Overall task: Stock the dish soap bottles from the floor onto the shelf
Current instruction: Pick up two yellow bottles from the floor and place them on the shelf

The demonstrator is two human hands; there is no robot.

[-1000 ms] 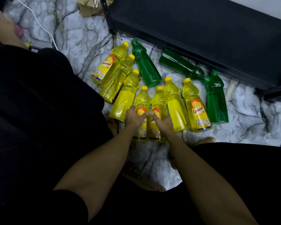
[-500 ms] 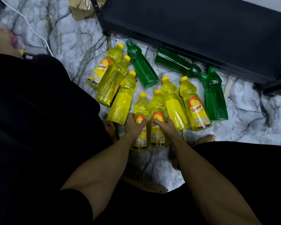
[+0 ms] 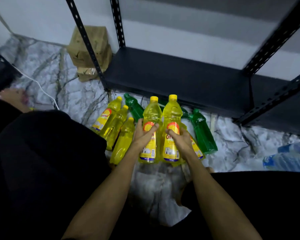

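Observation:
My left hand [image 3: 144,134] grips a yellow dish soap bottle [image 3: 151,111] around its middle, held upright above the floor. My right hand [image 3: 181,138] grips a second yellow bottle [image 3: 172,111] the same way, right beside the first. More yellow bottles [image 3: 111,125] lie flat on the marble floor to the left, and another shows partly behind my right hand. Green bottles [image 3: 202,134] lie on the floor behind and to the right. The black bottom shelf [image 3: 171,75] stretches just beyond the bottles, bare.
Black perforated shelf posts [image 3: 87,42] rise at the shelf's corners. Cardboard boxes [image 3: 88,49] stand left of the shelf. A white cable [image 3: 42,87] runs over the floor at left. A pack of water bottles [image 3: 287,158] lies at right. My dark-clothed knees frame both sides.
Both hands have lifted their yellow bottles off the floor and stood them upright. The camera has tilted up, bringing the shelf and its posts into view.

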